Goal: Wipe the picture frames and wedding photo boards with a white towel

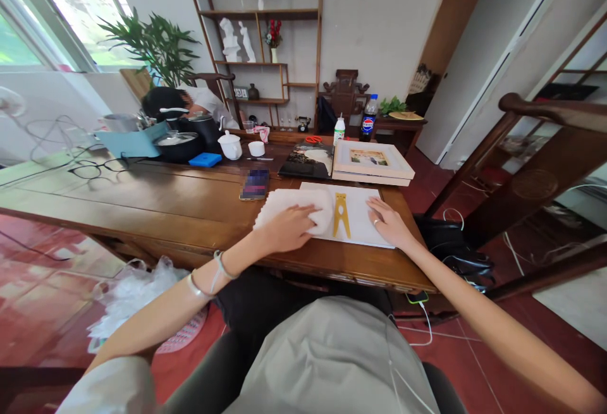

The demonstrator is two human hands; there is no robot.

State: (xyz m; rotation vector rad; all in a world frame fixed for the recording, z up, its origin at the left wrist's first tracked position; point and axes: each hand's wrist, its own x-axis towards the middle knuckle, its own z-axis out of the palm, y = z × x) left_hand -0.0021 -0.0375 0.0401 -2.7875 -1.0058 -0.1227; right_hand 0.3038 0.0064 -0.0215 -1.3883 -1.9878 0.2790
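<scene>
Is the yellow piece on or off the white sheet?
On: the yellow piece lies flat, with the white sheet showing between its two prongs.

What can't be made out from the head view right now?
Head view throughout:
Flat white rectangular paper: left part hidden under the white, scalloped-edged pad.
Pad surface beneath the left hand: covered by it.
Dark-screened rectangular phone: screen pixelated.
White, green-labelled plastic bottle: lettering too small.

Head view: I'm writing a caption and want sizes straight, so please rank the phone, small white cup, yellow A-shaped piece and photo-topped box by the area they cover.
1. Photo-topped box
2. Phone
3. Yellow A-shaped piece
4. Small white cup, though it also stands farther away than the yellow piece
</scene>
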